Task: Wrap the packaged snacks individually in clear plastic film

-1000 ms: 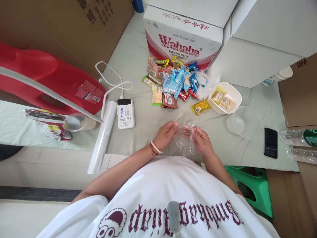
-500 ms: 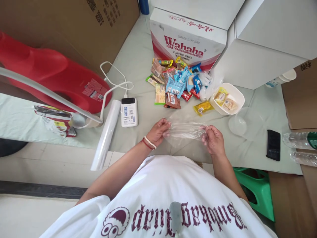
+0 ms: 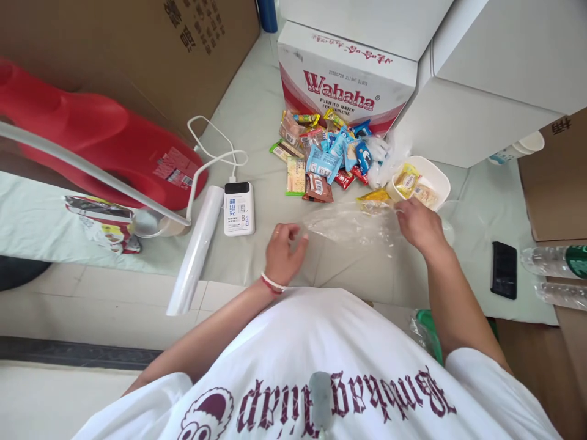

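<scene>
My right hand [image 3: 418, 225] pinches the right end of a thin, crumpled sheet of clear plastic film [image 3: 351, 225], just in front of the white bowl [image 3: 441, 200]. The film stretches leftward over the table towards my left hand [image 3: 285, 253]. That hand looks empty, its thumb and bent fingers apart close to the film's left end. Two wrapped snacks lie in the bowl, one a yellow packet [image 3: 407, 179]. Another yellow packet [image 3: 376, 195] rests beside it, partly under the film. Behind is a pile of wrapped snacks [image 3: 324, 160]. A clear round lid [image 3: 450, 231] is mostly hidden by my right hand.
Left of my hands are a white power bank [image 3: 239, 209] with a cable, a clear plastic roll [image 3: 195, 253] and a large red jug [image 3: 101, 134]. A Wahaha carton [image 3: 343, 85] stands behind the snacks. On the right lie a phone [image 3: 504, 270] and plastic bottles [image 3: 550, 261].
My left hand has let go of the film and moved slightly left and down. My right hand has shifted right and up towards the bowl, drawing the film along.
</scene>
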Action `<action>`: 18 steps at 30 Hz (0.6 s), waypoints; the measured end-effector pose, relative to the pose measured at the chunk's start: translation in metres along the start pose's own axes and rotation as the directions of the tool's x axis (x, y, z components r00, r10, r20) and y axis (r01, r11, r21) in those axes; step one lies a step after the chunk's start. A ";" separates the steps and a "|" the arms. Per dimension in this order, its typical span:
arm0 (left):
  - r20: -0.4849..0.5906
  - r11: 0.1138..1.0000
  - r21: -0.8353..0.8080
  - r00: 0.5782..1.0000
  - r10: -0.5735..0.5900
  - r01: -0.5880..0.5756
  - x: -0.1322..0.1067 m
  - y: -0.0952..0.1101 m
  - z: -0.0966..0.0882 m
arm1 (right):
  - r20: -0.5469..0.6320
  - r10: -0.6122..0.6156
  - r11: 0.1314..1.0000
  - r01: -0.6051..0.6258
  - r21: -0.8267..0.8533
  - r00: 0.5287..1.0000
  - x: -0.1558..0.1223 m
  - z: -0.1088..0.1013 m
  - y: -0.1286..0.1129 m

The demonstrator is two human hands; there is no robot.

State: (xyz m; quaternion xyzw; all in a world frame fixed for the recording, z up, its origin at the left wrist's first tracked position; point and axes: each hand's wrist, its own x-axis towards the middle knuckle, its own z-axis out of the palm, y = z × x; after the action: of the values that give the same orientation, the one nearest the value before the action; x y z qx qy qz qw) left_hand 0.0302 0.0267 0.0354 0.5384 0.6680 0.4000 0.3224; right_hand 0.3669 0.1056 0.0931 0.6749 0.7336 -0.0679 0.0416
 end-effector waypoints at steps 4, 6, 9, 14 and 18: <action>0.106 0.995 0.009 0.989 -0.101 0.101 0.008 0.018 0.045 | 0.063 -0.109 0.993 0.112 -0.034 0.992 0.041 0.005 -0.019; 0.134 0.983 -0.110 0.982 -0.134 0.149 0.021 0.027 0.062 | 0.060 -0.091 0.995 0.093 -0.024 0.994 0.048 0.011 -0.025; 0.204 0.906 -0.384 0.973 -0.105 0.178 0.035 0.040 0.076 | 0.015 -0.065 0.998 0.066 -0.017 0.998 0.039 0.019 -0.030; 0.488 0.579 -0.670 0.863 -0.130 0.465 0.036 0.041 0.061 | 0.074 -0.023 0.987 0.011 0.163 0.997 -0.005 0.027 -0.014; 0.586 0.539 -0.558 0.760 -0.282 0.631 0.025 0.012 0.026 | 0.236 -0.207 0.758 0.003 0.652 0.949 -0.024 0.024 0.026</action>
State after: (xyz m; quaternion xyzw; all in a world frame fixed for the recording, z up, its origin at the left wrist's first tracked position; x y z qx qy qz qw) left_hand 0.0529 0.0576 0.0338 0.2373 0.4825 0.4008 0.7418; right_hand 0.3937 0.0802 0.0715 0.5874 0.6879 -0.4173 -0.0879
